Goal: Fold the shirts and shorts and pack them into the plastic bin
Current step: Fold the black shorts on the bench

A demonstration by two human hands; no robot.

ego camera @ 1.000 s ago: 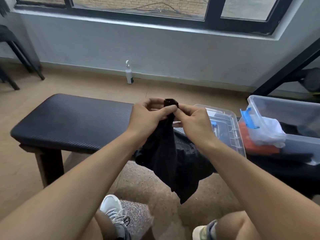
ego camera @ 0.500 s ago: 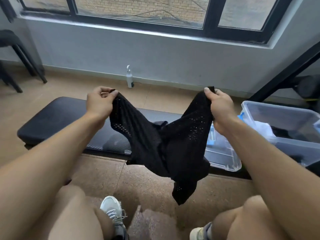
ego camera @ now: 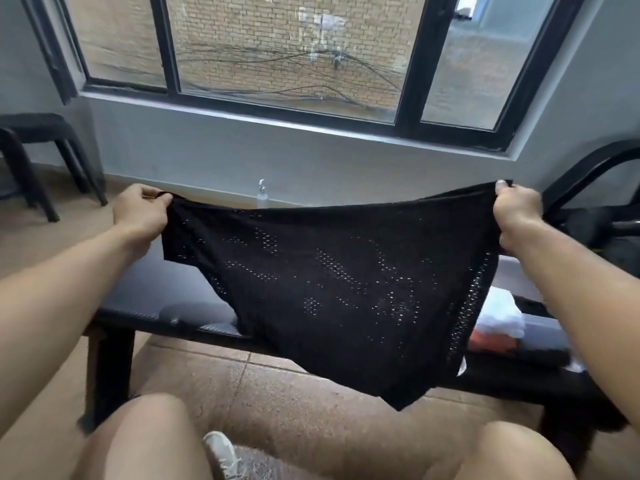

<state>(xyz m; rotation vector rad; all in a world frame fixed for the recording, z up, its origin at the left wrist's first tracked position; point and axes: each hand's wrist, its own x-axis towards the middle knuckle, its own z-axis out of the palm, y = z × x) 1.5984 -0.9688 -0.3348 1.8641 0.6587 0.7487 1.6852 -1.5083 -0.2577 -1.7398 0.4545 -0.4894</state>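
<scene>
I had the black mesh shorts [ego camera: 332,285] stretched wide, left hand [ego camera: 140,216] and right hand [ego camera: 517,216] pinching the waistband corners. Next up, probably laying them flat on the bench [ego camera: 166,306] to fold.

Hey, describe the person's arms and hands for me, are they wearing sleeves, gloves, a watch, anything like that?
Nothing is worn on either one. The left hand and right hand are bare, with no gloves, and no rings show. Both forearms are bare as far as the picture's edges, with no sleeve, watch or wristband in view. Any sleeve higher up would be out of the picture.
</scene>
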